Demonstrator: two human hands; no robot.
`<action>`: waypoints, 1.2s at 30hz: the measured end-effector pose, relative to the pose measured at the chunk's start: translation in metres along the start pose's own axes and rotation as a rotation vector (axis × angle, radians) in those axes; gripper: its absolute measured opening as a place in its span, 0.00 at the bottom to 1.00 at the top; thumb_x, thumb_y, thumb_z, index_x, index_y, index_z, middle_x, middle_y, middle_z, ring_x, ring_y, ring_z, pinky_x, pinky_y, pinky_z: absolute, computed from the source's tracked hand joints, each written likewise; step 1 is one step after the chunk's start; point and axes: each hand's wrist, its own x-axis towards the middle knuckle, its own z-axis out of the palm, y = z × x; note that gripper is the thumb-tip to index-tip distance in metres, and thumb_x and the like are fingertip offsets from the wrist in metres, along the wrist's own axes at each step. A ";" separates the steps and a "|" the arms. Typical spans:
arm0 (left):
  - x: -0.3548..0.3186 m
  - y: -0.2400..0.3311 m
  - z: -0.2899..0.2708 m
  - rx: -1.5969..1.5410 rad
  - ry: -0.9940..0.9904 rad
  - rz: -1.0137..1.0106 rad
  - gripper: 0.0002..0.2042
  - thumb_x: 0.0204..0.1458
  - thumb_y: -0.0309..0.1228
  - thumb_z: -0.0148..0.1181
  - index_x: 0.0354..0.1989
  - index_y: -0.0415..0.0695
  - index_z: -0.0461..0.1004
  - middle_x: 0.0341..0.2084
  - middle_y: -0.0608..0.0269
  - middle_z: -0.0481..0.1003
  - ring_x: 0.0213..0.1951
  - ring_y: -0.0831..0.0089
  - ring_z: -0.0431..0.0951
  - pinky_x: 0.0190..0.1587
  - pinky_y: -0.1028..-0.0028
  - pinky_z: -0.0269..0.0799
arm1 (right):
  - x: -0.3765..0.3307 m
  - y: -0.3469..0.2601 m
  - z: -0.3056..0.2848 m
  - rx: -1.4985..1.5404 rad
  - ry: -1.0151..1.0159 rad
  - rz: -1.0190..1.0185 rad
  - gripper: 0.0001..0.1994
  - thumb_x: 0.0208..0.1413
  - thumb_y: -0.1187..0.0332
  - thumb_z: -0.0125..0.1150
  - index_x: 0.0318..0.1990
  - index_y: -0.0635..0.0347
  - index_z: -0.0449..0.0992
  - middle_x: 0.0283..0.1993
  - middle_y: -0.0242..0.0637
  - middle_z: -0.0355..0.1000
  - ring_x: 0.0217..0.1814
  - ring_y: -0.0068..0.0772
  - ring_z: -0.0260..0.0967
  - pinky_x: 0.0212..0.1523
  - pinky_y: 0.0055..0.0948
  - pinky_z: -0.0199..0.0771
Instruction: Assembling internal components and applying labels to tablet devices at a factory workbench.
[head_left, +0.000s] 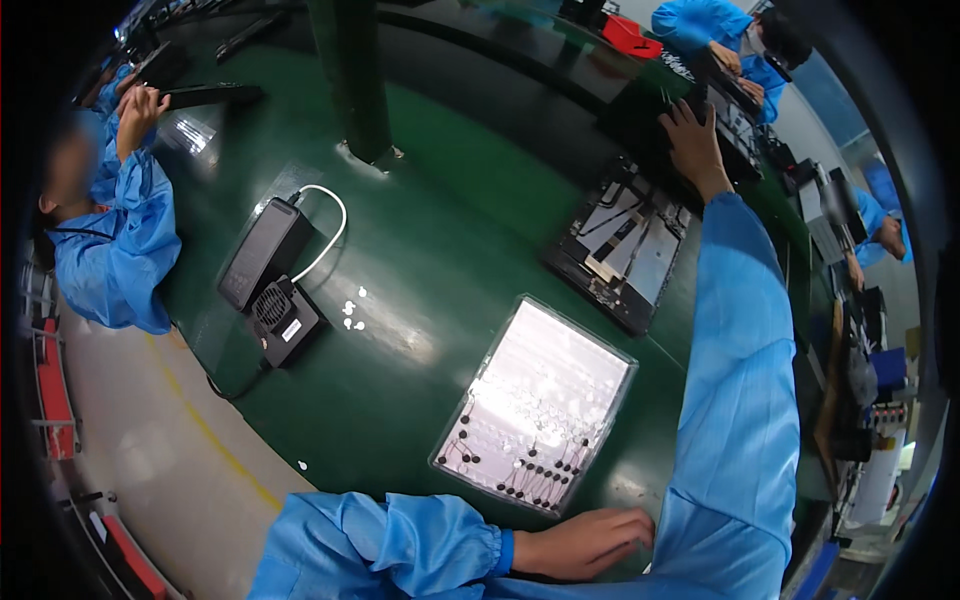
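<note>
My right arm stretches far forward on the right. My right hand (696, 145) is open, its fingers spread against a dark device part (735, 130) at the far side of the bench. My left hand (585, 545) lies low near the bench's front edge, fingers loosely bent and side by side, with nothing visible in them. Just beyond it is a clear-rimmed tray (530, 310) with a white base, bearing several small black round parts with thin leads (540, 480). An opened flat device (630, 250) with its inner parts showing lies between the tray and my right hand.
A black power adapter (265, 252) with a white cable (343, 225) and a small fan unit (285, 320) lie left on the green bench (440, 200). Small white bits (350, 310) lie beside them. A green post (352, 90) rises behind. Co-workers in blue sit left (120, 240) and far right (700, 20).
</note>
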 end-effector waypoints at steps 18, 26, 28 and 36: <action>-0.002 -0.002 -0.001 0.067 -0.088 0.008 0.06 0.66 0.29 0.46 0.43 0.41 0.69 0.43 0.56 0.70 0.42 0.54 0.74 0.46 0.62 0.70 | -0.076 0.038 0.026 -0.171 0.093 -0.292 0.18 0.55 0.65 0.61 0.54 0.47 0.74 0.67 0.34 0.64 0.76 0.38 0.51 0.76 0.64 0.38; -0.004 -0.005 0.003 0.089 -0.107 -0.026 0.07 0.66 0.29 0.45 0.42 0.39 0.70 0.42 0.55 0.70 0.42 0.55 0.74 0.45 0.62 0.71 | -0.074 0.038 0.022 -0.033 -0.007 -0.293 0.14 0.54 0.62 0.60 0.48 0.51 0.78 0.63 0.34 0.68 0.76 0.38 0.52 0.78 0.61 0.31; -0.004 -0.004 0.002 0.082 -0.108 -0.030 0.08 0.66 0.29 0.45 0.42 0.39 0.70 0.42 0.55 0.70 0.41 0.55 0.74 0.45 0.62 0.71 | -0.071 0.037 0.020 -0.041 0.033 -0.317 0.14 0.55 0.62 0.60 0.48 0.51 0.78 0.61 0.34 0.69 0.75 0.39 0.53 0.78 0.60 0.31; -0.002 -0.003 0.000 0.054 -0.125 -0.039 0.07 0.66 0.28 0.46 0.41 0.39 0.70 0.41 0.55 0.70 0.40 0.55 0.74 0.45 0.63 0.71 | -0.075 0.033 0.049 -0.176 0.204 -0.157 0.17 0.60 0.66 0.53 0.57 0.51 0.73 0.65 0.36 0.66 0.76 0.38 0.52 0.78 0.56 0.37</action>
